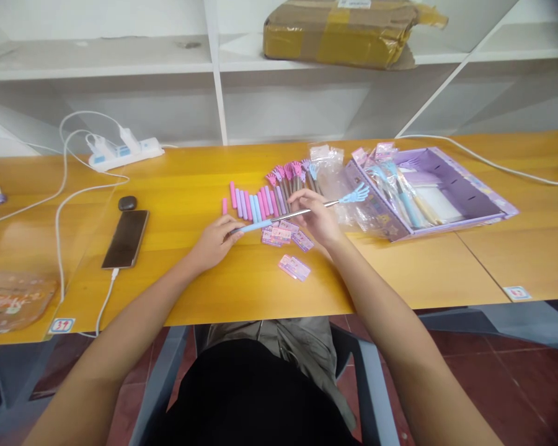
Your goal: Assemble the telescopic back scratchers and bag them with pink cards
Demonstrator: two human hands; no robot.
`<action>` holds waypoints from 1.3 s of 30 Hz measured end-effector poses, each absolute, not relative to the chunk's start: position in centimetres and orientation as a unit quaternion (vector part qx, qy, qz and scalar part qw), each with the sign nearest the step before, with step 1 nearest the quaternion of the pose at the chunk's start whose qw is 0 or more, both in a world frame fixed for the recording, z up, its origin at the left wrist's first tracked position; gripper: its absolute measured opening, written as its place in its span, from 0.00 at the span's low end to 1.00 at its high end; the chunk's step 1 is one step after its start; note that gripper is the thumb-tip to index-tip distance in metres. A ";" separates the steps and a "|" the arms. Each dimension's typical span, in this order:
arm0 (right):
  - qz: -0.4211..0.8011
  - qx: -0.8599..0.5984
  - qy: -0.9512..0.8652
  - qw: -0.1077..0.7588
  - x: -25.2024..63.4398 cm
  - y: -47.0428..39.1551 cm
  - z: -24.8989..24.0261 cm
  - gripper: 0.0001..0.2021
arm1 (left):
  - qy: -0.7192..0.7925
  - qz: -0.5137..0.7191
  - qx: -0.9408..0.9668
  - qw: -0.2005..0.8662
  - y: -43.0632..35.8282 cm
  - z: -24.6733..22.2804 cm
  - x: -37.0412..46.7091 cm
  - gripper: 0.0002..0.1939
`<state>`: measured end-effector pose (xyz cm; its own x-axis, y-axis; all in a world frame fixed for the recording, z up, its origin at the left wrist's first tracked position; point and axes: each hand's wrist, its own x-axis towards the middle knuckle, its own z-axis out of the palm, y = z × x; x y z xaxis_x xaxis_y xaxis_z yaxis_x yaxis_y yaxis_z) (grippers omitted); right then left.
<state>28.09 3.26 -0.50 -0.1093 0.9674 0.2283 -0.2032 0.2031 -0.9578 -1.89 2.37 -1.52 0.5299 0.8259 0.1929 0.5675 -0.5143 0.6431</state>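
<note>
A back scratcher [288, 215] with a blue hand-shaped head, metal rod and light blue handle is held tilted above the table. My left hand [217, 241] grips the handle's end; the fingers of my right hand [317, 217] are closed round the rod near the head. Behind it lies a row of pink, purple and blue tubes [252, 204]. Several rods with pink, purple and blue hand-shaped heads [288, 172] lie beside the row. Small printed cards [294, 267] rest in front of my hands.
An open purple box [474, 186] with bagged scratchers stands at right, beside clear plastic bags [328, 162]. At left are a phone [126, 239], a black earbud case [127, 202], cables and a power strip [126, 153]. A taped carton [339, 34] sits on the shelf.
</note>
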 end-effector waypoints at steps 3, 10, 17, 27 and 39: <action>0.516 -0.362 -0.536 0.562 28.1 3.2 -0.6 0.12 | 0.422 0.245 0.823 0.290 2.3 -1.5 -1.8 0.16; 0.507 -0.357 -0.558 0.552 28.1 3.2 -0.7 0.09 | 0.425 0.229 0.820 0.307 1.4 -1.4 -1.6 0.17; 0.531 -0.339 -0.546 0.552 27.7 3.1 -1.3 0.11 | 0.419 0.217 0.825 0.310 0.5 -1.2 -1.4 0.17; 0.560 -0.342 -0.553 0.513 27.0 3.5 -0.7 0.19 | 0.412 0.240 0.813 0.335 0.4 -0.7 -1.2 0.16; 0.441 -0.405 -0.441 0.668 31.9 -1.7 4.1 0.16 | 0.416 0.234 0.849 0.228 -2.4 7.8 -4.2 0.22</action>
